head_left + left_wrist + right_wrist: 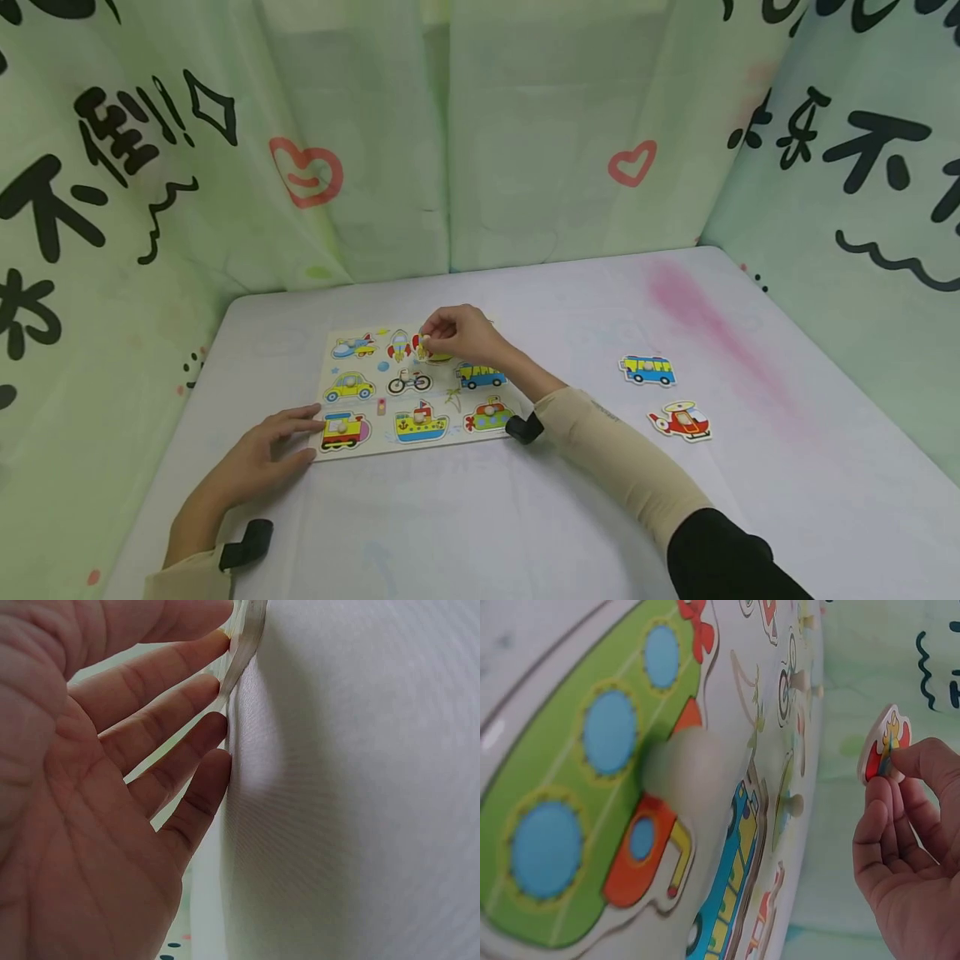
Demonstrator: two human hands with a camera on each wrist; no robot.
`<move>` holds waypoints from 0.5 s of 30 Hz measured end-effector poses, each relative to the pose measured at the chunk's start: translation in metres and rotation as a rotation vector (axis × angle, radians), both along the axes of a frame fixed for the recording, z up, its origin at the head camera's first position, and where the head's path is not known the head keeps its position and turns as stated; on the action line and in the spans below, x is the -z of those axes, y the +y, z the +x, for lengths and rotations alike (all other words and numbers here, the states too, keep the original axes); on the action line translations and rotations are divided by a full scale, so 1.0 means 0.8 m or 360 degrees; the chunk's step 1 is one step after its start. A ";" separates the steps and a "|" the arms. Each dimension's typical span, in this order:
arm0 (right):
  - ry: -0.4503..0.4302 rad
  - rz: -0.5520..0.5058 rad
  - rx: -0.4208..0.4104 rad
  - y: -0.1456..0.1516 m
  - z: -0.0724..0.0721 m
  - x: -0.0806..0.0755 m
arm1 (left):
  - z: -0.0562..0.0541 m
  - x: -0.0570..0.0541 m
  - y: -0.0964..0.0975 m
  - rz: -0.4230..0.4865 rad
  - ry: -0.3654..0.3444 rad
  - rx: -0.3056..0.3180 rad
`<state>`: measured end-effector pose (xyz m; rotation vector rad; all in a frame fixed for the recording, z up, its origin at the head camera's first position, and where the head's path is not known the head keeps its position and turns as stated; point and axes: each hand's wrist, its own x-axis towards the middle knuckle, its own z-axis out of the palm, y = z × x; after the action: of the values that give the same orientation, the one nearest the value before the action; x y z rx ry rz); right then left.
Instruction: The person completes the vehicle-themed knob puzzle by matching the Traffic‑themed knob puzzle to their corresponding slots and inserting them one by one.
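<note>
My right hand [468, 333] pinches a rocket puzzle piece [885, 742] between thumb and fingers, above the far edge of a knobbed puzzle board [456, 427]. The piece's red fin peeks out beside the fingertips in the head view. My left hand [262, 450] rests at the board's left edge with fingers extended. Around the board are a plane [354, 347], a car [349, 386], a train [343, 431], a bicycle [409, 382], a boat [421, 423] and a submarine [489, 414]. A printed bus [482, 377] shows near my right wrist.
Apart from the board, a loose bus piece [647, 370] and a red helicopter piece [682, 422] lie on the white-covered table [570, 308], to the right. Green printed curtains [510, 208] hang behind the table and at both sides.
</note>
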<state>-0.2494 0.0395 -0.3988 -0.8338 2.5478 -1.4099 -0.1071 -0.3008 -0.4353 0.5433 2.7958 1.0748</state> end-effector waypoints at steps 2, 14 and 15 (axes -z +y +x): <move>-0.0003 0.0014 -0.0013 -0.007 -0.003 -0.001 | 0.000 0.000 0.000 -0.0002 0.0014 0.0003; 0.0066 0.0259 -0.0027 -0.049 -0.016 0.002 | 0.000 0.002 0.000 0.0002 0.0006 -0.0001; 0.0085 0.0286 -0.0017 -0.051 -0.018 0.001 | 0.000 0.002 0.000 0.0005 0.0006 -0.0001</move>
<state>-0.2636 -0.0014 -0.4000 -0.8637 2.6558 -1.1486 -0.1073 -0.3006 -0.4367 0.5452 2.7985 1.0798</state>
